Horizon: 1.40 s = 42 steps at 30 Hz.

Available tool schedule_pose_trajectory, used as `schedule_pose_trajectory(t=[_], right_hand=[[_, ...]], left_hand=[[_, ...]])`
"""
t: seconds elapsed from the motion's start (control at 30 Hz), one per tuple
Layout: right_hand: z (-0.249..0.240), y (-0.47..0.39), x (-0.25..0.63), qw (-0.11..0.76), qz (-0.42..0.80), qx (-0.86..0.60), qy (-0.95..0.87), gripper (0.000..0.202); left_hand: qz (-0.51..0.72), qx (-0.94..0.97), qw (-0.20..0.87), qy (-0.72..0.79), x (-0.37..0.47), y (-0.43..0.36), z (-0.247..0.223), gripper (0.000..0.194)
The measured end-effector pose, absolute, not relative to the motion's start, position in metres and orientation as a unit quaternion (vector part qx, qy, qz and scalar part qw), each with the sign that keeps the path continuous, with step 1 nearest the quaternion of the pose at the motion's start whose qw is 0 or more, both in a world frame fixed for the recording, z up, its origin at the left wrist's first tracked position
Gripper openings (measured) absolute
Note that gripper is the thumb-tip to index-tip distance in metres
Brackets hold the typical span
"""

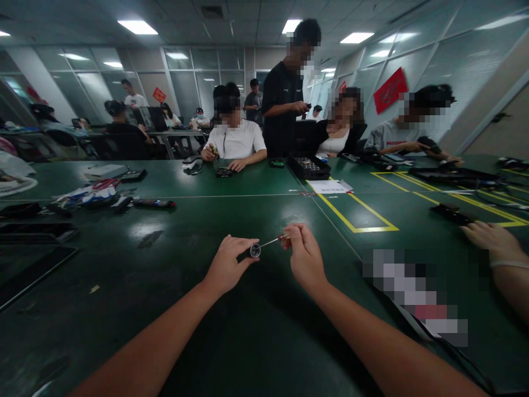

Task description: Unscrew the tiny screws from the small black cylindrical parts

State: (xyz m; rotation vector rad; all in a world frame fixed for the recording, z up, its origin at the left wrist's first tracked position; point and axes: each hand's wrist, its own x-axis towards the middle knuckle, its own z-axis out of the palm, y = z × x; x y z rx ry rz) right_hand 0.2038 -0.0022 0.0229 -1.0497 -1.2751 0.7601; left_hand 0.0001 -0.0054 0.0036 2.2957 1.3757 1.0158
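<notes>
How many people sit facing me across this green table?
3: one in a white T-shirt at centre, one in a dark jacket right of the standing person, one in grey farther right. Others behind may be hidden.

Long dark green matte table (pixel 215 331), glossy under ceiling lights, thin seams between sections. Yellow tape rectangles (pixel 363 215) marked on right half. White paper sheet (pixel 330 186) just beside black plastic parts tray (pixel 308 165) near centre. Far left: red-handled scissors (pixel 105 183) on white cloth, black marker pen (pixel 154 203), flat black tablets (pixel 35 231). Small black phone (pixel 223 172) far centre.
</notes>
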Motion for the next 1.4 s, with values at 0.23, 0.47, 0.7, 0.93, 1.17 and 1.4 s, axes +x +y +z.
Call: schedule_pose_trajectory(t=[0.23,0.47,0.7,0.93,1.17,1.4], right_hand=[[0.022,0.005,0.206,0.653,0.364,-0.461,-0.477,0.028],[0.021,-0.005,0.201,0.617,0.296,-0.452,-0.572,0.024],[0.022,-0.010,0.205,0.577,0.247,-0.452,-0.634,0.022],[0.032,-0.020,0.205,0.528,0.199,-0.463,-0.684,0.024],[0.035,-0.024,0.204,0.501,0.185,-0.455,-0.713,0.016],[0.032,-0.020,0.203,0.534,0.224,-0.455,-0.676,0.018]], left_hand=[[0.355,0.786,0.126,0.490,-0.004,-0.001,0.003,0.037],[0.346,0.784,0.140,0.496,-0.002,-0.004,0.002,0.039],[0.345,0.785,0.140,0.495,-0.001,-0.005,0.003,0.040],[0.318,0.790,0.144,0.504,0.002,-0.009,0.005,0.039],[0.319,0.784,0.147,0.511,0.002,-0.009,0.007,0.038],[0.317,0.788,0.141,0.509,0.000,-0.007,0.004,0.038]])
